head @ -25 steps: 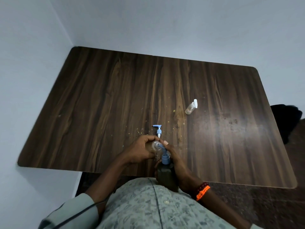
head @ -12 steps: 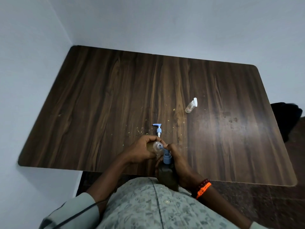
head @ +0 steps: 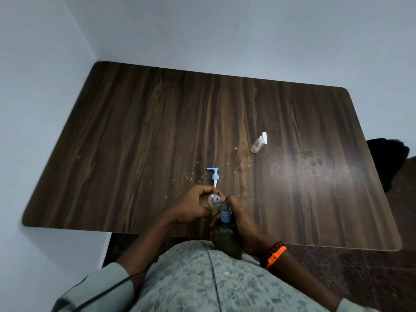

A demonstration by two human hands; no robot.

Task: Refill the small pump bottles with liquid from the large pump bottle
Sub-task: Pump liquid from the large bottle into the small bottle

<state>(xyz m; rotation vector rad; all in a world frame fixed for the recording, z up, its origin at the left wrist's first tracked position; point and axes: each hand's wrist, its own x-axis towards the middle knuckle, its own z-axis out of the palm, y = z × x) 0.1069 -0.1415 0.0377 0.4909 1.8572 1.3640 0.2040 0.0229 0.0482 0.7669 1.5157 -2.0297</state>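
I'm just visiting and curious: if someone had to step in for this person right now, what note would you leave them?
Left hand grips an uncapped small bottle, mouth toward the big bottle's nozzle.
Right hand holds the big dark bottle, finger on its blue pump.
The small bottle's blue pump top lies loose on the table.
A second small bottle, white-capped, lies farther right, seemingly empty.
Left: finish filling, recap, then refill the other.

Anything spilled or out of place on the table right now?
Yes. Yellowish crumbs or droplets are scattered on the table around the loose blue pump head, which lies off its bottle. A dull smudged patch marks the right side. The small white-capped bottle lies tipped on its side.
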